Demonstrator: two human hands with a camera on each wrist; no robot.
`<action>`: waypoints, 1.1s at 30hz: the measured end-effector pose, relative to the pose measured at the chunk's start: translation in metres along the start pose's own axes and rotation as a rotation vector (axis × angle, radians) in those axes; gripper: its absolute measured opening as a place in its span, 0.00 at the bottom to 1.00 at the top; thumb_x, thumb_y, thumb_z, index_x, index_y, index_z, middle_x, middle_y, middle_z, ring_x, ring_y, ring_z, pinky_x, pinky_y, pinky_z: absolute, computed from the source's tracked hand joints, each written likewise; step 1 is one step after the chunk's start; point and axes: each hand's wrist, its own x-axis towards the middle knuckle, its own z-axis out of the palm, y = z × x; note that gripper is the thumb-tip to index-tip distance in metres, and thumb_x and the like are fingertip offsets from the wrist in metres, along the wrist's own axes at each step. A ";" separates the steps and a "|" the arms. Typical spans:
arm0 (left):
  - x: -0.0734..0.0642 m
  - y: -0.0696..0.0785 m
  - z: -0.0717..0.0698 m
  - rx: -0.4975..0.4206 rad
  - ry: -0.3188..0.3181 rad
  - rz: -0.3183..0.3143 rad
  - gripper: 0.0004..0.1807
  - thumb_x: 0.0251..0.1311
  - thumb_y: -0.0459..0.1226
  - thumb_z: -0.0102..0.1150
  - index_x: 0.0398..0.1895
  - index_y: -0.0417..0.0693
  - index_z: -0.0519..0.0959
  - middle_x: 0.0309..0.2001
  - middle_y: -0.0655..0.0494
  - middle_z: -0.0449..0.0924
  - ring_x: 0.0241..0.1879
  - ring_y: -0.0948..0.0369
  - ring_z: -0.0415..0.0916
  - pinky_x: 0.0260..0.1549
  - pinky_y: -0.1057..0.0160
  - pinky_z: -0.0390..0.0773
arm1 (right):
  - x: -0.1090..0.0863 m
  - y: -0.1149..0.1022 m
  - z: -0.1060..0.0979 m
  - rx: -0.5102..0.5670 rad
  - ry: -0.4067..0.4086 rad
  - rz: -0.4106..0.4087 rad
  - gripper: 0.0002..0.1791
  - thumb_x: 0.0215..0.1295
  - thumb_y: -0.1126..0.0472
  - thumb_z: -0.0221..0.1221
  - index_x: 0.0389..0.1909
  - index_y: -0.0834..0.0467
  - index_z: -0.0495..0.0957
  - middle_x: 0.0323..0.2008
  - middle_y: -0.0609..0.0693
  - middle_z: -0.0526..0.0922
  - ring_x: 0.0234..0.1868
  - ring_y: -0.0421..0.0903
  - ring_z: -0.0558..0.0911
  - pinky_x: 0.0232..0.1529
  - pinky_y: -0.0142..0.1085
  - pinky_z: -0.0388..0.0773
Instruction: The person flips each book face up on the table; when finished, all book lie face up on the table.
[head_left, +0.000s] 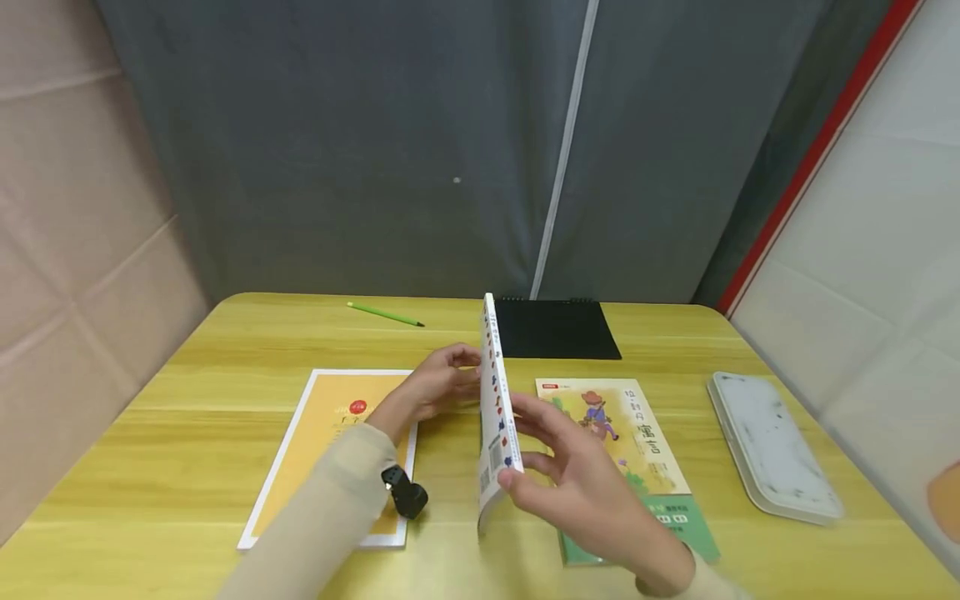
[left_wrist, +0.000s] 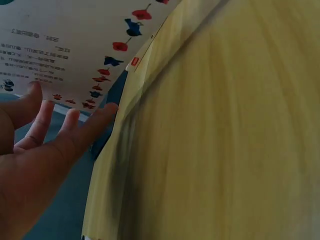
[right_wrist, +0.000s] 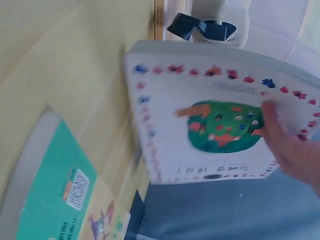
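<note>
A white picture book (head_left: pixel 491 417) with a border of small red and blue figures stands upright, spine up, between my two hands. My left hand (head_left: pixel 444 382) is at its far left side. In the left wrist view, the left thumb (left_wrist: pixel 34 97) lies over the printed back cover, other fingers extended along the far edge. My right hand (head_left: pixel 577 467) holds the book at its near end, thumb at the spine's near corner and bent fingers on the front cover. A green picture (right_wrist: pixel 225 127) on that cover shows in the right wrist view.
An orange book with a white border (head_left: pixel 292 467) lies left. A yellow-and-green book (head_left: pixel 667 450) lies right, partly under the right hand. Behind are a black spiral-bound pad (head_left: pixel 562 329) and a green pencil (head_left: pixel 382 314). A pale case (head_left: pixel 776 446) rests near the table's right edge.
</note>
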 end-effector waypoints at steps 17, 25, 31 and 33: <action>-0.027 0.040 0.008 0.172 0.133 0.133 0.31 0.70 0.57 0.51 0.49 0.36 0.82 0.39 0.42 0.85 0.33 0.57 0.84 0.42 0.52 0.84 | 0.010 0.001 0.015 -0.449 -0.005 -0.040 0.33 0.56 0.63 0.69 0.63 0.59 0.70 0.57 0.51 0.76 0.51 0.46 0.78 0.43 0.35 0.83; -0.038 0.051 0.003 0.417 0.130 0.055 0.20 0.63 0.40 0.59 0.54 0.38 0.76 0.31 0.45 0.86 0.23 0.58 0.83 0.24 0.60 0.84 | 0.010 0.003 0.024 -0.656 -0.064 0.071 0.32 0.57 0.48 0.70 0.60 0.55 0.71 0.59 0.45 0.74 0.50 0.42 0.73 0.48 0.37 0.77; -0.042 0.041 -0.014 0.471 0.159 0.030 0.18 0.62 0.34 0.58 0.54 0.37 0.75 0.28 0.46 0.85 0.21 0.58 0.82 0.22 0.60 0.83 | -0.001 0.013 0.011 -0.753 -0.179 0.223 0.41 0.54 0.40 0.71 0.65 0.54 0.70 0.69 0.52 0.67 0.64 0.49 0.71 0.59 0.50 0.75; -0.043 0.035 -0.021 0.493 0.169 0.012 0.19 0.62 0.34 0.60 0.55 0.37 0.74 0.25 0.47 0.84 0.17 0.59 0.80 0.19 0.61 0.81 | -0.006 0.020 0.002 -0.783 -0.208 0.279 0.43 0.51 0.40 0.72 0.66 0.55 0.70 0.71 0.56 0.64 0.67 0.55 0.69 0.60 0.56 0.73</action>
